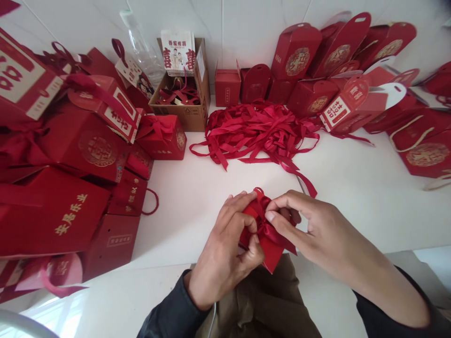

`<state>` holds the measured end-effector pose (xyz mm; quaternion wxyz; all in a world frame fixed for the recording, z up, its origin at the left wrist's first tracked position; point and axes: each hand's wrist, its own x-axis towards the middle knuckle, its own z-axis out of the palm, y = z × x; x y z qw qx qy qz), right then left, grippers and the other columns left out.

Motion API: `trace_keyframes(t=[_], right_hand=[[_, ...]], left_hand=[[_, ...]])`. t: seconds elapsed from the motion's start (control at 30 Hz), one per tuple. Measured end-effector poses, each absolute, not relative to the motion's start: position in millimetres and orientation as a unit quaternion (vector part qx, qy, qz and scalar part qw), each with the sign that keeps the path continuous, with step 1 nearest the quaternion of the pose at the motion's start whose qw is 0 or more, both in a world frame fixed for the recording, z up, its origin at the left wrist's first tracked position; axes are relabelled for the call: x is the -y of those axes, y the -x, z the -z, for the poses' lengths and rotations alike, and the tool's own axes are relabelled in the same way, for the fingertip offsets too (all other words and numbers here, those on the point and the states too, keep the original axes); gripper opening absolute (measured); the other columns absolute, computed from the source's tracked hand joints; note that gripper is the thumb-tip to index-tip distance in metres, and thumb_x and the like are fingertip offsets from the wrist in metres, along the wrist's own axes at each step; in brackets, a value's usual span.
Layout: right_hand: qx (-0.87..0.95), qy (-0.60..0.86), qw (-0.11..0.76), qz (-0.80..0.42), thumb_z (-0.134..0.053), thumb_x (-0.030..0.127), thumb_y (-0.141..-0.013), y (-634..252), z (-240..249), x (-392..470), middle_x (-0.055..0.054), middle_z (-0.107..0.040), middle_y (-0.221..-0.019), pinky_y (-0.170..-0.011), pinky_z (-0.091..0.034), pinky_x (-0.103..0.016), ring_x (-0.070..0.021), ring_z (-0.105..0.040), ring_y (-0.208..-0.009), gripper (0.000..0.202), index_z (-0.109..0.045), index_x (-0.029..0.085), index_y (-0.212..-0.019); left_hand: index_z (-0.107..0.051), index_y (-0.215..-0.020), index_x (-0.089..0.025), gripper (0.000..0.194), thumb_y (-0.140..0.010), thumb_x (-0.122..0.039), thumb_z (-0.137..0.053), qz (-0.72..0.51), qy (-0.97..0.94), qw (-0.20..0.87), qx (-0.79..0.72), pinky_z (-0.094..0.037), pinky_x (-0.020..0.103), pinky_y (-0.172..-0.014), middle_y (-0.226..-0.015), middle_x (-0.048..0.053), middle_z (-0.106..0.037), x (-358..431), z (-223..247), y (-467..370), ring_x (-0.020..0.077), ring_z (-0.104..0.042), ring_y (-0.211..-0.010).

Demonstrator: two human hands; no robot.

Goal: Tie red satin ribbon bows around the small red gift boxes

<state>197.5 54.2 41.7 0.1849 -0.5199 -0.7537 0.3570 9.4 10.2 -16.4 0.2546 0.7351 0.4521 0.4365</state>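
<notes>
A small red gift box sits at the table's front edge, partly covered by my hands. Across its top lies a dark red satin ribbon, gathered into what looks like a bow. My left hand rests against the box's left side, its thumb and index finger closed on the ribbon near the knot. From the right, my right hand pinches the ribbon between thumb and index finger, its other fingers curled beneath. The knot itself is mostly hidden by my fingertips.
A tangled heap of red ribbons lies behind my hands. Red gift boxes are stacked at left and right. A cardboard box with tags and ribbon pieces stands at the back, beside a clear plastic bottle.
</notes>
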Motion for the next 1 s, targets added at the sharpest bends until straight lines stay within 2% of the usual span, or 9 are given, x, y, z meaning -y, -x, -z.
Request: trace_keyframes(t=[0.17, 0.27, 0.4, 0.53, 0.7, 0.77, 0.87, 1.0], right_hand=[[0.759, 0.514, 0.176, -0.359, -0.052, 0.032, -0.102, -199.5, -44.7, -54.9, 0.004, -0.064, -0.074, -0.053, -0.044, -0.024, -0.0127, -0.059, -0.06, 0.016, -0.061, 0.025, -0.091], [0.765, 0.535, 0.175, -0.313, -0.053, 0.037, -0.102, -202.3, -45.1, -55.2, 0.002, -0.067, -0.078, -0.051, -0.042, -0.025, -0.0145, -0.061, -0.064, 0.019, -0.063, 0.025, -0.09], [0.765, 0.538, 0.161, -0.315, -0.058, 0.035, -0.097, -200.1, -44.2, -56.5, 0.001, -0.071, -0.088, -0.048, -0.04, -0.026, -0.0126, -0.057, -0.057, 0.014, -0.067, 0.025, -0.094], [0.764, 0.518, 0.163, -0.35, -0.054, 0.031, -0.099, -195.7, -44.5, -57.0, 0.002, -0.069, -0.084, -0.055, -0.046, -0.025, -0.0123, -0.059, -0.061, 0.013, -0.064, 0.025, -0.094], [0.77, 0.503, 0.174, -0.352, -0.048, 0.039, -0.106, -198.4, -41.4, -55.9, 0.002, -0.068, -0.084, -0.063, -0.049, -0.025, -0.0136, -0.063, -0.067, 0.02, -0.059, 0.025, -0.097], [0.773, 0.506, 0.172, -0.343, -0.047, 0.042, -0.107, -200.4, -38.3, -56.1, 0.003, -0.068, -0.082, -0.057, -0.047, -0.026, -0.0127, -0.059, -0.059, 0.022, -0.059, 0.025, -0.099], [0.775, 0.514, 0.174, -0.324, -0.047, 0.045, -0.107, -201.7, -34.1, -55.9, 0.006, -0.064, -0.072, -0.046, -0.039, -0.027, -0.0106, -0.043, -0.041, 0.024, -0.06, 0.026, -0.1], [0.771, 0.526, 0.188, -0.304, -0.046, 0.044, -0.107, -199.7, -32.4, -53.4, 0.006, -0.062, -0.068, -0.042, -0.035, -0.026, -0.0099, -0.037, -0.037, 0.025, -0.059, 0.026, -0.096]], left_hand=[[-0.048, -0.094, -0.022, 0.022, -0.084, -0.004, -0.056, -0.435, -0.733, 0.259, -0.454, -0.036, 0.048, -0.123, -0.147, 0.014, -0.058, -9.5, 16.0, -9.2, 0.0228, -0.052, -0.142], [-0.048, -0.093, -0.022, 0.021, -0.084, -0.005, -0.056, -0.438, -0.729, 0.264, -0.455, -0.037, 0.048, -0.123, -0.147, 0.014, -0.058, -10.0, 16.8, -9.2, 0.0229, -0.052, -0.141], [-0.048, -0.093, -0.022, 0.022, -0.084, -0.004, -0.056, -0.438, -0.732, 0.258, -0.454, -0.037, 0.047, -0.123, -0.146, 0.015, -0.059, -11.1, 17.0, -10.1, 0.0224, -0.052, -0.141], [-0.049, -0.093, -0.022, 0.023, -0.083, -0.003, -0.055, -0.432, -0.736, 0.255, -0.455, -0.036, 0.046, -0.123, -0.145, 0.015, -0.059, -10.8, 15.6, -10.6, 0.0214, -0.053, -0.141], [-0.049, -0.092, -0.021, 0.021, -0.083, -0.004, -0.056, -0.427, -0.736, 0.258, -0.457, -0.036, 0.047, -0.124, -0.147, 0.015, -0.058, -10.0, 14.6, -9.1, 0.022, -0.051, -0.142], [-0.048, -0.092, -0.021, 0.022, -0.083, -0.003, -0.056, -0.426, -0.737, 0.256, -0.457, -0.036, 0.048, -0.124, -0.146, 0.016, -0.058, -10.3, 14.3, -8.5, 0.0227, -0.052, -0.142], [-0.048, -0.093, -0.021, 0.022, -0.083, -0.003, -0.056, -0.425, -0.742, 0.253, -0.453, -0.037, 0.05, -0.123, -0.146, 0.016, -0.058, -11.3, 13.5, -7.7, 0.0238, -0.052, -0.141], [-0.048, -0.094, -0.021, 0.024, -0.082, -0.002, -0.054, -0.419, -0.749, 0.247, -0.45, -0.037, 0.052, -0.123, -0.146, 0.016, -0.058, -12.3, 13.2, -6.8, 0.0249, -0.051, -0.142]])
